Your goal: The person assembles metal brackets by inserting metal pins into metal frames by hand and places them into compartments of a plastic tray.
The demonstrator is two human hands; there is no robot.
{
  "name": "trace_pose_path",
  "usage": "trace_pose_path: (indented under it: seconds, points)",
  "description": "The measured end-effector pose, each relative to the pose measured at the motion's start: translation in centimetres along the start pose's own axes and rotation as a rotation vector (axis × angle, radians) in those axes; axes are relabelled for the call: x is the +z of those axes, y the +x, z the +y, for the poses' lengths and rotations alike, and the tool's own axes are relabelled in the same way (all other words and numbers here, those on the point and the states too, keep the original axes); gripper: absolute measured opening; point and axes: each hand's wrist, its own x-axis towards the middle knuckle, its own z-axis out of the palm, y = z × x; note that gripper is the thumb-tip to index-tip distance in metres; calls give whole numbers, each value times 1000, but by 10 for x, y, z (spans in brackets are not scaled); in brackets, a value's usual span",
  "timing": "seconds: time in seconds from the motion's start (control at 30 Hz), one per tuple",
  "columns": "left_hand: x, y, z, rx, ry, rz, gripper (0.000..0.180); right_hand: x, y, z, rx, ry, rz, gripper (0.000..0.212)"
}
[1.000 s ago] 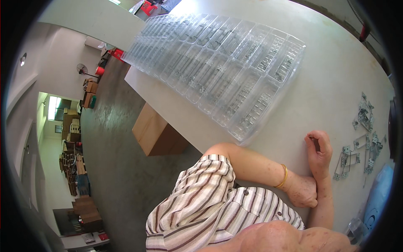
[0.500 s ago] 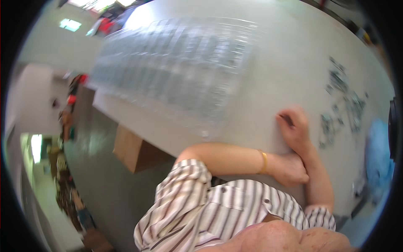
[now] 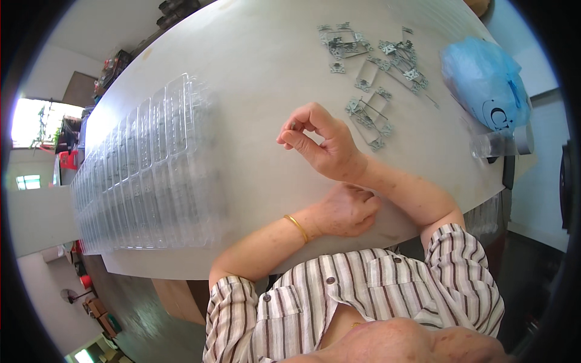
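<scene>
My right hand (image 3: 324, 142) is raised over the grey-white table, thumb and fingers pinched together. A tiny dark bit shows at its fingertips, too small to name. Just below the right wrist my left hand (image 3: 348, 210) is curled closed near the table's front edge, with a gold bangle on its wrist; whatever its fingers may hold is hidden. Beyond the right hand lie loose metal brackets with thin rods (image 3: 370, 118), in several small clusters. To the left spreads a clear plastic tray (image 3: 175, 121) with rows of long compartments, seemingly stacked on others.
A light blue plastic bag (image 3: 484, 81) sits at the far right of the table (image 3: 254, 72). Beside it lies a clear cylindrical container (image 3: 493, 145) on its side. Under the table's left front edge stands a brown cardboard box (image 3: 175, 299).
The view has swung to the right, so the trays now appear farther left and the brackets nearer the middle. My right hand has turned, its pinched fingers pointing left; my left hand stays near its wrist.
</scene>
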Motion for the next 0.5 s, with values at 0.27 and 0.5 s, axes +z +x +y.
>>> trace_pose_path:
  seconds: [0.27,0.5]
  points:
    - [-37,5,22,-291,180,-45,19,22,-7,-90,-304,112,-314,13]
    - [-51,35,-11,-277,478,303,28,22,-37,-113,-537,252,-435,7]
